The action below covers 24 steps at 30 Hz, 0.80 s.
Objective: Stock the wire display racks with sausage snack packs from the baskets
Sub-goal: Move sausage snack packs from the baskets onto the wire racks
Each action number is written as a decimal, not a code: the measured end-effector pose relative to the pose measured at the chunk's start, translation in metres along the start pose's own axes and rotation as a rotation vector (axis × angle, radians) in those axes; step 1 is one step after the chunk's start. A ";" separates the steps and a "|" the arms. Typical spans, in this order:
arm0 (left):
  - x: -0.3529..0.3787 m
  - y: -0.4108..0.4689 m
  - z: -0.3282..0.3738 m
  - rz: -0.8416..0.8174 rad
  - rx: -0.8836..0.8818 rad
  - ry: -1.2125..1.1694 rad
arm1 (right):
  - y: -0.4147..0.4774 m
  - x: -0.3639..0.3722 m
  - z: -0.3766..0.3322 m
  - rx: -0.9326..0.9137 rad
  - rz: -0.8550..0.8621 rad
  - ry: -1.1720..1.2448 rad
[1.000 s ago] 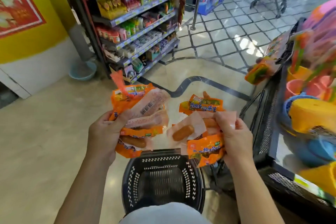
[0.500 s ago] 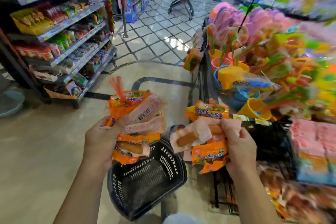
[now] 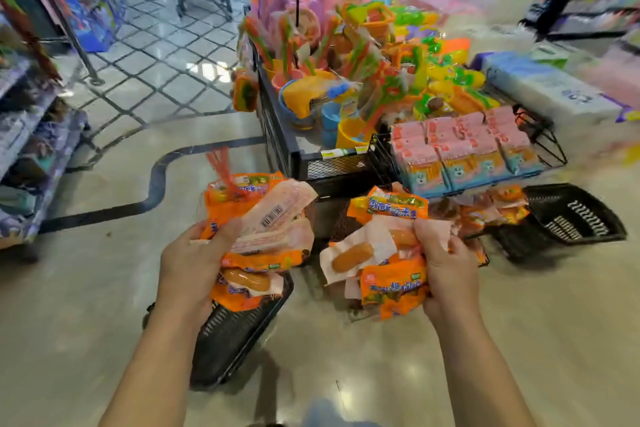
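- Fingers of the left hand point(image 3: 188, 263) curl tight round a bunch of sausage packs point(image 3: 263, 218); the right hand point(image 3: 446, 270) clamps a second bunch point(image 3: 388, 274).
- Both bunches hang over a black basket point(image 3: 235, 333); another basket point(image 3: 571, 215) lies near the wire rack point(image 3: 540, 135).
- Bare floor point(image 3: 104, 288) stretches left of the hands.

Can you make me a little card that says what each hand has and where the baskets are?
left hand: grips the left bunch of orange sausage packs
right hand: grips the right bunch
near basket: black, on the floor under the left bunch
far basket: black, to the right, below the wire rack
wire rack: holds pink and blue packs
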<state>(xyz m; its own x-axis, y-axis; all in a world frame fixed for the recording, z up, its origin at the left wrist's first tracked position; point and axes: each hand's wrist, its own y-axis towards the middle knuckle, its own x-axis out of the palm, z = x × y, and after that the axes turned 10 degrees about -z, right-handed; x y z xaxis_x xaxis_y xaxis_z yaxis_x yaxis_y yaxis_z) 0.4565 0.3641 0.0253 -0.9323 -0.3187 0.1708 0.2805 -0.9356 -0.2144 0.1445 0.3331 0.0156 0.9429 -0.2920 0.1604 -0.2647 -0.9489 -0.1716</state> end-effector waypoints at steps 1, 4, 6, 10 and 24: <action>0.016 -0.005 -0.002 -0.013 0.005 0.011 | 0.000 -0.018 -0.001 -0.002 0.012 0.011; 0.070 -0.023 -0.014 -0.040 0.004 0.039 | 0.000 -0.082 -0.006 0.004 0.032 0.041; 0.114 -0.040 -0.025 -0.075 0.005 0.049 | 0.000 -0.132 -0.012 0.005 0.056 0.046; 0.204 -0.076 -0.052 -0.153 -0.018 0.063 | -0.006 -0.236 -0.019 0.027 0.141 0.077; 0.394 -0.080 -0.124 -0.320 -0.181 0.191 | 0.041 -0.409 -0.022 0.137 0.397 0.169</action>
<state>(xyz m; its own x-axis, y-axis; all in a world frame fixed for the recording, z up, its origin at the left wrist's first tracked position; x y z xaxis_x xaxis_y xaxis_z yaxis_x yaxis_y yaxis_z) 0.0382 0.3323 -0.0090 -0.9963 0.0342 0.0788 -0.0596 -0.9357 -0.3477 -0.2567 0.4114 -0.0353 0.7243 -0.6565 0.2108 -0.5592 -0.7381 -0.3776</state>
